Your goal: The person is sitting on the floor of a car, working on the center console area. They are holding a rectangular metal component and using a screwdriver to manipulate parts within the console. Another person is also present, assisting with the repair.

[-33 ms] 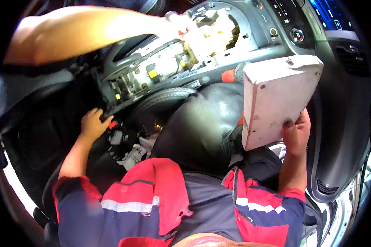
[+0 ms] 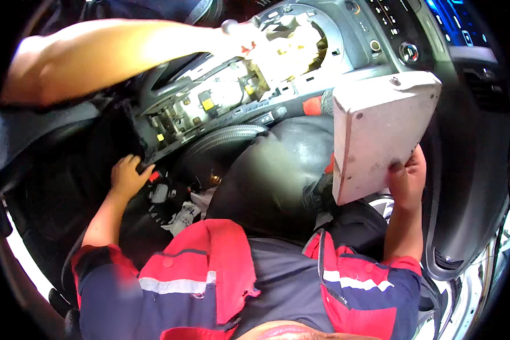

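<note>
Your right hand [image 2: 407, 180] grips the pale flat panel's [image 2: 379, 133] lower edge, right of the exposed steering column [image 2: 221, 105]. Your left hand [image 2: 127, 177] curls at the column's lower-left trim; what it grasps is hidden.

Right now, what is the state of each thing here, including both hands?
Left hand: gripping the lower edge of the opened dash frame.
Right hand: holding the grey panel by its lower corner.
Grey panel: detached, held up, tilted.
Dash frame: cover off, connectors and wiring exposed.
Other person's arm: stretched across, hand at the exposed parts.
Screen: lit blue.
</note>
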The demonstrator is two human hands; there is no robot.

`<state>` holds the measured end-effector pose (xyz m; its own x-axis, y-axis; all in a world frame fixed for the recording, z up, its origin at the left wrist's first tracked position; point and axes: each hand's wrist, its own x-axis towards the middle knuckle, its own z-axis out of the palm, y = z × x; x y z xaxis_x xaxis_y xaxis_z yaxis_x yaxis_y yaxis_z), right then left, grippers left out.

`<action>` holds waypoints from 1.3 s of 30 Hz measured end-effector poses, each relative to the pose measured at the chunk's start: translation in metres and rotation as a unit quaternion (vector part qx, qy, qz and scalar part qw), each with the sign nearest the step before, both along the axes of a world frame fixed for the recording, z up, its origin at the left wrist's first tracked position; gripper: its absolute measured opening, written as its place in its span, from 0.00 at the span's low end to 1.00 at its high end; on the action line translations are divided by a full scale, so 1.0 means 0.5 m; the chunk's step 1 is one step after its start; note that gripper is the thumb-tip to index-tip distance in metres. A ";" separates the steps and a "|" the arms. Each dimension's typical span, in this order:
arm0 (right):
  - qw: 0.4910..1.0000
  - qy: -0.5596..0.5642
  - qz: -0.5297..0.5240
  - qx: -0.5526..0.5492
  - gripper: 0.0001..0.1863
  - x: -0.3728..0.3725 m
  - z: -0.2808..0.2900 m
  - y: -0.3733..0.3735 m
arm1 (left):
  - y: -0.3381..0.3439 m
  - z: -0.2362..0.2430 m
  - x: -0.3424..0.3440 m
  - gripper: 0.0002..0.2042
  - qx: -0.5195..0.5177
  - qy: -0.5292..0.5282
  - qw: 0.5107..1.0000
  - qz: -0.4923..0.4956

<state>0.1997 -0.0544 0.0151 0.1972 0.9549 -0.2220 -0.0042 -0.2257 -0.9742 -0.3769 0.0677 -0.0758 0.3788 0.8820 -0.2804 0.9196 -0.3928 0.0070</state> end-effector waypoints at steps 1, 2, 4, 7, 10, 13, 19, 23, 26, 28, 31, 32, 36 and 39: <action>1.000 0.016 0.005 0.000 0.36 0.018 -0.016 0.027 | 0.004 -0.001 0.007 0.21 -0.014 0.016 1.000 0.003; 0.999 0.032 0.003 -0.007 0.35 0.032 -0.026 0.054 | 0.008 0.005 0.014 0.21 -0.027 0.033 0.999 0.008; 0.998 0.063 -0.001 -0.024 0.34 0.053 -0.038 0.100 | 0.007 0.007 0.007 0.18 0.009 0.015 0.999 -0.031; 0.995 0.072 0.015 -0.062 0.32 0.071 -0.029 0.146 | 0.016 0.005 0.005 0.18 -0.002 0.006 0.999 -0.037; 0.991 0.112 0.028 -0.074 0.33 0.059 0.011 0.159 | 0.009 -0.001 0.005 0.19 0.002 0.003 0.999 -0.033; 0.989 0.105 0.033 -0.098 0.35 0.041 0.053 0.168 | 0.017 -0.009 0.008 0.20 0.004 0.001 1.000 -0.018; 0.990 0.076 0.112 -0.041 0.36 0.055 0.053 0.156 | 0.010 0.008 0.012 0.21 0.037 0.024 0.999 0.000; 0.992 0.068 0.105 -0.002 0.35 0.049 0.001 0.110 | 0.003 0.017 0.033 0.25 0.053 0.026 0.998 0.032; 0.991 0.086 0.101 0.000 0.33 0.061 -0.026 0.059 | -0.038 0.004 0.114 0.32 0.178 -0.095 0.975 0.089; 0.989 0.092 0.112 0.013 0.32 0.065 -0.035 0.035 | -0.071 0.015 0.223 0.26 0.217 -0.209 0.951 0.065; 0.985 0.126 0.113 0.011 0.31 0.085 -0.056 0.012 | -0.101 0.066 0.443 0.14 0.129 -0.374 0.918 -0.035; 0.984 0.134 0.113 0.009 0.31 0.089 -0.056 0.006 | -0.113 0.067 0.507 0.12 0.089 -0.426 0.899 -0.047; 0.975 0.212 0.063 0.026 0.28 0.097 -0.089 -0.012 | -0.157 0.095 0.716 0.18 -0.161 -0.550 0.819 -0.031; 0.963 0.263 0.048 0.031 0.27 0.110 -0.106 -0.011 | -0.152 0.108 0.828 0.24 -0.384 -0.667 0.639 0.002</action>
<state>0.2547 -0.0598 -0.0381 -0.0171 0.9776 -0.2098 -0.4820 -0.1919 -0.8549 0.0373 -0.0084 -0.0216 0.7309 0.6797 -0.0610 -0.1037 0.1989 0.9745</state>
